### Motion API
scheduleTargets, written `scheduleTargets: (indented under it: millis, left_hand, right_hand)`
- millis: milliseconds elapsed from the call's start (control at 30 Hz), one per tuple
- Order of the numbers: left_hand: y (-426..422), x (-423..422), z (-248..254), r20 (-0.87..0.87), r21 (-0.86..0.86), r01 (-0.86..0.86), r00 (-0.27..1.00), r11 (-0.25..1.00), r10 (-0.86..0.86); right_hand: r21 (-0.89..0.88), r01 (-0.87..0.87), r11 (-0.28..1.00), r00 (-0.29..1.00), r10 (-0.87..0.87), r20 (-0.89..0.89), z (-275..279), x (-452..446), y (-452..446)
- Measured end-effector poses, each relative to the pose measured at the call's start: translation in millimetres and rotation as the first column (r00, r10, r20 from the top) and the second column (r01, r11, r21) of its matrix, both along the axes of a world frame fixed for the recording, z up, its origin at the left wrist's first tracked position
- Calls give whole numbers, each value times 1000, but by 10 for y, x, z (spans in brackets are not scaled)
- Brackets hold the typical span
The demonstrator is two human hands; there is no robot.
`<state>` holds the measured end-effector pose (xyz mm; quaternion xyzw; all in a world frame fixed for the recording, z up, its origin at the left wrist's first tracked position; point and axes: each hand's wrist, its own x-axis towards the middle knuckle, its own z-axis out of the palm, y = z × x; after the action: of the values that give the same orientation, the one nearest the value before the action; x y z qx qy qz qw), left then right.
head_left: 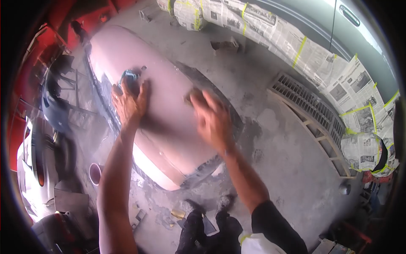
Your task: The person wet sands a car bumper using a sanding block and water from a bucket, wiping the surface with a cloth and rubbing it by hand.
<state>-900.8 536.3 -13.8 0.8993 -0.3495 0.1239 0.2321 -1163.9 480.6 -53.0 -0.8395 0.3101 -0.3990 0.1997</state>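
Observation:
A long, curved vehicle body panel point(169, 101) coated in dull pink lies on the floor before me, with dark, rough edges. On its upper left part, my left hand point(129, 101) has its fingers and thumb curved around a crumpled blue cloth point(129, 75). Just beyond the cloth is a small dark spot on the panel. My right hand point(211, 120), slightly blurred, is over the right side of the panel. Its fingers press a small brown sanding pad point(193, 97) against the surface; the hand covers part of the pad.
A car point(313, 21) masked with taped newspaper point(270, 25) stands at the upper right. A slatted grille point(311, 106) lies beside it. Left are a dark curved part point(57, 95), a purple-rimmed cup point(96, 173) and vehicle parts. My feet stand on the dusty concrete floor point(287, 169).

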Motion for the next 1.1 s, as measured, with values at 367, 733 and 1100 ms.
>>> scheduleTargets:
  millis: [367, 733, 1100]
  left_hand:
    - [154, 590, -462, 239, 48, 253, 937, 966, -257]
    - [114, 460, -273, 129, 26, 279, 951, 960, -280]
    - [188, 676, -339, 235, 55, 372, 897, 927, -374]
  right_hand:
    - [29, 138, 990, 966, -141, 215, -555, -326, 635]
    - [179, 252, 951, 923, -291, 251, -1019, -446, 949]
    - [359, 311, 880, 835, -434, 339, -931, -419, 660]
